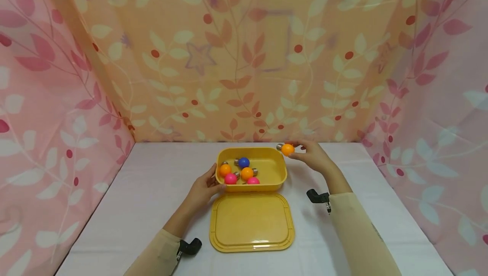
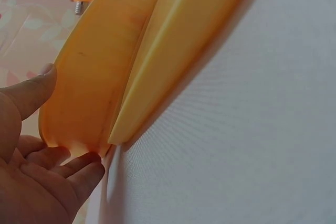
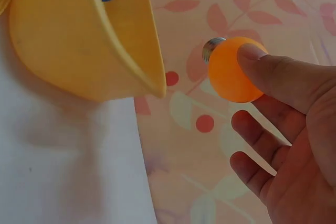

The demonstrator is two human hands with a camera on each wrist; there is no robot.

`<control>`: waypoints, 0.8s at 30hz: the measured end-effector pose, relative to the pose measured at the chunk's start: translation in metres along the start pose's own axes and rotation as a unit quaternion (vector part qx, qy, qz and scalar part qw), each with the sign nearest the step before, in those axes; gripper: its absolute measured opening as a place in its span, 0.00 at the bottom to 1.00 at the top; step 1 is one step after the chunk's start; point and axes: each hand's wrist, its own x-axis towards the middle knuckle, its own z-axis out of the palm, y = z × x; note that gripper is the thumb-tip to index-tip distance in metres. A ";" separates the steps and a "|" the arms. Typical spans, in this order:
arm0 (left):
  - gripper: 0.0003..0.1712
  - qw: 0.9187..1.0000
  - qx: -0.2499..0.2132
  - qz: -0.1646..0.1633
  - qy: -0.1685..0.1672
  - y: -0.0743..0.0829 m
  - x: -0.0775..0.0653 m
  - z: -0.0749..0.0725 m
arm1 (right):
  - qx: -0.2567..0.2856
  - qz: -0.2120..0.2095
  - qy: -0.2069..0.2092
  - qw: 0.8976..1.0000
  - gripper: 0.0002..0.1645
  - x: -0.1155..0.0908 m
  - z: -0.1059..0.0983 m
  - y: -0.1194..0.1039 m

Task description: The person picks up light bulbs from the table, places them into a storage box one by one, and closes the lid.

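Note:
An orange light bulb [image 1: 288, 150] with a silver screw base is pinched between the thumb and fingers of my right hand [image 1: 313, 157]. It is held above the right rear corner of a yellow plastic box [image 1: 272, 170], base pointing left. In the right wrist view the bulb [image 3: 233, 74] is apart from the box wall [image 3: 58, 35]. My left hand [image 1: 203, 189] grips the box's left end, thumb toward the front and fingers around the side. Inside the box lie a blue bulb [image 1: 244, 163], orange bulbs [image 1: 247, 174] and pink bulbs [image 1: 230, 179].
A yellow lid [image 1: 251, 223] lies flat on the white tabletop [image 1: 160, 182], directly in front of the box. Patterned cloth [image 1: 244, 55] hangs behind the table and along both sides. A black wrist camera [image 1: 317, 196] sticks out from the right sleeve, another [image 1: 190, 246] from the left.

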 end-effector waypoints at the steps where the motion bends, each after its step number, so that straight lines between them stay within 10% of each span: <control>1: 0.57 1.000 0.001 0.000 0.001 0.000 0.000 0.000 | 0.002 -0.005 -0.005 1.000 0.26 0.003 0.000 -0.002; 24: 0.57 1.000 -0.002 0.014 0.001 -0.001 0.001 0.001 | 0.003 -0.012 -0.140 0.990 0.24 0.057 0.045 -0.024</control>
